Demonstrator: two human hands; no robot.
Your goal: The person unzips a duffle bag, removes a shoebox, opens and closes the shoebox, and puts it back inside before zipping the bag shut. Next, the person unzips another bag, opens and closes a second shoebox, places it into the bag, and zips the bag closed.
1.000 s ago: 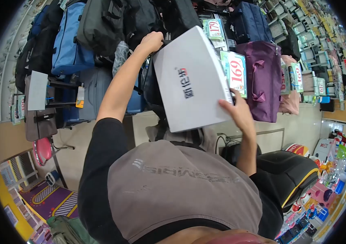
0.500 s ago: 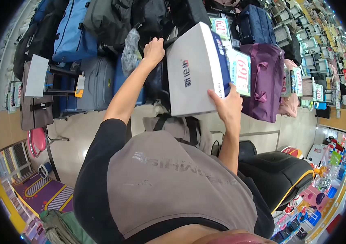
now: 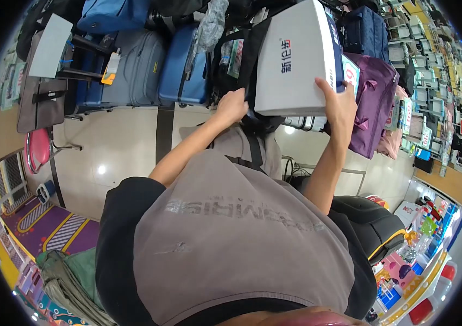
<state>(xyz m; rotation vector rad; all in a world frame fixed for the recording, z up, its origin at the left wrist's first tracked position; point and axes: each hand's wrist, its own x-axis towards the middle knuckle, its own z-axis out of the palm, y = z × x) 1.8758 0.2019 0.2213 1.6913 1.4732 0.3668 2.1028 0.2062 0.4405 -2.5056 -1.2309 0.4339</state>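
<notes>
A pale grey box with dark Chinese lettering and a blue side leans tilted over the luggage. My right hand grips its lower right corner, thumb on the front face and fingers around the side. Left of the box, my left hand is closed at the edge of a black bag, part of which lies behind the box. What exactly its fingers hold is partly hidden. A clear plastic wrapping hangs over the handle of a blue suitcase.
Grey-blue luggage stands to the left and a purple bag to the right. A pink stool is at far left. A black padded seat with yellow trim lies by my right side. Tiled floor lies below.
My left hand has come down toward my body, from beside the plastic wrapping to the black bag's edge. The box and my right hand have shifted up and right in view.
</notes>
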